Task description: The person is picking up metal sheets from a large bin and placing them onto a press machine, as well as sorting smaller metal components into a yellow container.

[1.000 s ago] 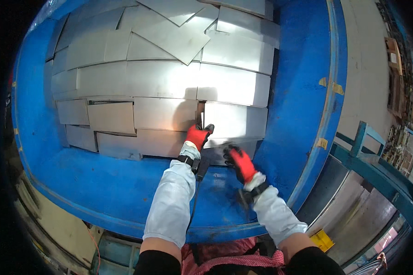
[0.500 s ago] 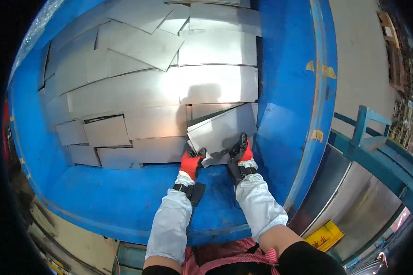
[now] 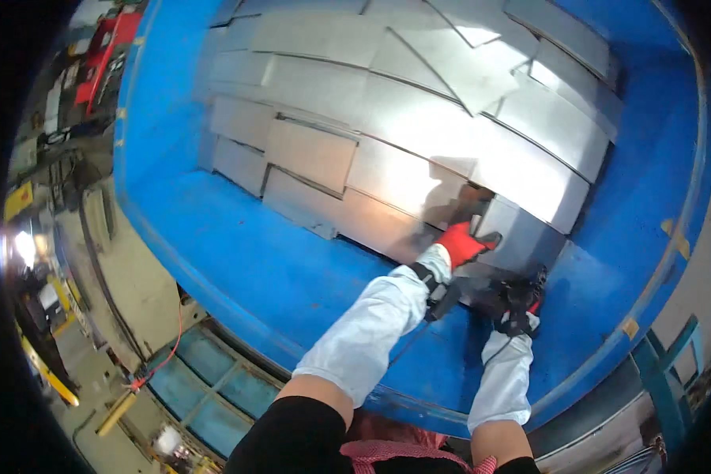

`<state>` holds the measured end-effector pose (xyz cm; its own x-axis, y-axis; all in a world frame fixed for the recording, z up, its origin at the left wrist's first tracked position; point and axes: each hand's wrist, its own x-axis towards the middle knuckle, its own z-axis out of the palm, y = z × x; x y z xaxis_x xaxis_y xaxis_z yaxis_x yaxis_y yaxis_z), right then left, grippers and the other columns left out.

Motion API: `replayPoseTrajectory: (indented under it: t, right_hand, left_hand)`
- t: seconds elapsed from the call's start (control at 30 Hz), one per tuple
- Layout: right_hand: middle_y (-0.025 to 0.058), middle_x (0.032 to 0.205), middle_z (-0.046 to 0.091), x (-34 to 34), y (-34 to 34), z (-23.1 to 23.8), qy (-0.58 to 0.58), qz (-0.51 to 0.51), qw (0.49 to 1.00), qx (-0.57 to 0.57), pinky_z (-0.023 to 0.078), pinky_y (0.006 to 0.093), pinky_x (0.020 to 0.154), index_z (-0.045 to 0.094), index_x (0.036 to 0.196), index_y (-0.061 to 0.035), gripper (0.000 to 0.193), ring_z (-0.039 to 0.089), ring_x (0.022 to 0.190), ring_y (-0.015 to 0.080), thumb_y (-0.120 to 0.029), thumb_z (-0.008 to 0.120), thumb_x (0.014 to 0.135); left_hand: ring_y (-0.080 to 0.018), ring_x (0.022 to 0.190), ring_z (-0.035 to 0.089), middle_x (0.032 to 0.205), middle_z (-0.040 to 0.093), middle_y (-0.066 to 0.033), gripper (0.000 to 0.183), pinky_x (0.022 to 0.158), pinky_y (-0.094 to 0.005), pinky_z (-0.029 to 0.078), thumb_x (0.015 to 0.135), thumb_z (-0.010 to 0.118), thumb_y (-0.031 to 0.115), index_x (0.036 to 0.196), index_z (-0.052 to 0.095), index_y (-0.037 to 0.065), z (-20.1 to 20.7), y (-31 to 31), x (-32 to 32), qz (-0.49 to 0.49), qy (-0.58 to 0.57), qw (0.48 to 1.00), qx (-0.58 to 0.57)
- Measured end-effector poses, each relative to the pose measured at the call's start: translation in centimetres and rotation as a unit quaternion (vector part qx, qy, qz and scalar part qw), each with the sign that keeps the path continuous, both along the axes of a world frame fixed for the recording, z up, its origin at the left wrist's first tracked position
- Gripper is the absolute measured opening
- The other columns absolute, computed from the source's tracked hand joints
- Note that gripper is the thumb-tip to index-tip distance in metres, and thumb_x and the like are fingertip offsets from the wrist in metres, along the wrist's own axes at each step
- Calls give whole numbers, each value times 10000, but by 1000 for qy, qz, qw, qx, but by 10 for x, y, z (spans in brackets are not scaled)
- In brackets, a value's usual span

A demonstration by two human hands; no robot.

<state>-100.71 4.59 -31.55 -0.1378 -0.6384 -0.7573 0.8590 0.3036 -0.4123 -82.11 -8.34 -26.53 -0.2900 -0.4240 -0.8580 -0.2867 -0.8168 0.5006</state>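
Note:
Both my hands wear red and black gloves and white sleeves. My left hand [image 3: 466, 242] grips the near edge of a grey metal sheet [image 3: 517, 235] in the blue bin [image 3: 237, 261]. My right hand [image 3: 521, 294] holds the lower right edge of the same sheet, its palm turned away. The sheet lies tilted at the near right end of a layer of several overlapping metal sheets [image 3: 387, 126] that covers the bin floor.
The blue bin wall [image 3: 663, 221] rises to the right, with its near rim [image 3: 213, 308] below my arms. Beyond the rim lie a concrete floor with a red cable [image 3: 170, 347], a teal grate [image 3: 205, 379] and machinery at the left.
My view has swung to the right and the bin now looks rotated. Both hands stay on the same sheet; the left glove has moved further up onto it.

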Motion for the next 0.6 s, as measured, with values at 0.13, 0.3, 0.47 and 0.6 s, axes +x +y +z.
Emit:
replayPoseTrajectory:
  t: [0.13, 0.3, 0.47, 0.6]
  right_hand:
    - [68, 723, 569, 7, -14, 12, -11, 31, 999, -4, 448, 338, 655, 546, 970, -88, 303, 547, 656, 212, -359, 489, 848]
    - [86, 714, 575, 14, 6, 51, -38, 35, 999, -3, 447, 357, 672, 539, 1008, -75, 345, 553, 650, 222, -377, 476, 854]
    - [105, 704, 581, 32, 55, 123, -76, 37, 996, -5, 446, 376, 689, 533, 1046, -62, 388, 560, 645, 233, -396, 463, 860]
    - [119, 697, 586, 54, 105, 193, -125, 6, 992, -27, 445, 391, 703, 528, 1076, -52, 423, 565, 641, 242, -411, 452, 865]
  left_hand:
    - [-221, 786, 600, 855, 636, -124, 477, 705, -320, 470, 650, 717, 354, 977, 596, 28, -22, 25, -9, 124, -3, 971, -205]
    - [-240, 743, 596, 802, 626, -146, 474, 683, -338, 464, 654, 707, 378, 928, 600, 6, 50, 28, 4, 100, -26, 985, -139]
    - [-143, 664, 560, 729, 620, -109, 414, 618, -292, 452, 680, 720, 326, 884, 610, -16, 127, 59, 47, 84, 13, 992, -95]
    - [-175, 624, 564, 692, 607, -117, 458, 591, -334, 450, 686, 711, 365, 913, 599, -16, 194, 97, 85, 157, 58, 971, -169]
